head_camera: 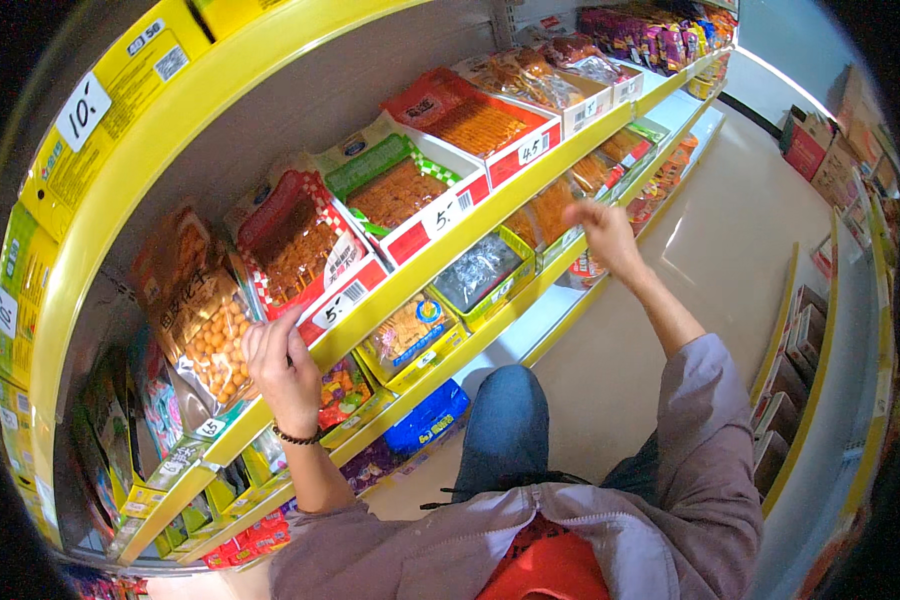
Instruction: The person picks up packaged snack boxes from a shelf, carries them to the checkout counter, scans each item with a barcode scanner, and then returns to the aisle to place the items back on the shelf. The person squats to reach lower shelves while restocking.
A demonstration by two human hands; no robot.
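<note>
My left hand (283,364) is at the yellow-fronted shelf edge (427,255), its fingers bent over the near corner of an open white-and-red carton (345,296) of packaged brown snacks. Whether the fingers grip the carton is hidden. A clear-fronted bag of round tan snacks (216,341) leans just left of that hand. My right hand (606,234) is curled in front of the lower shelf, nearest to clear packs of orange-brown snack strips (547,206). I see nothing held in it.
More open cartons, such as one with flat orange sticks (480,124), line the upper shelf. Yellow boxes (82,142) stand on a higher shelf at left. Below are a biscuit tray (412,330) and a blue pack (427,416). Another shelf rack (787,360) stands across the aisle floor (690,255).
</note>
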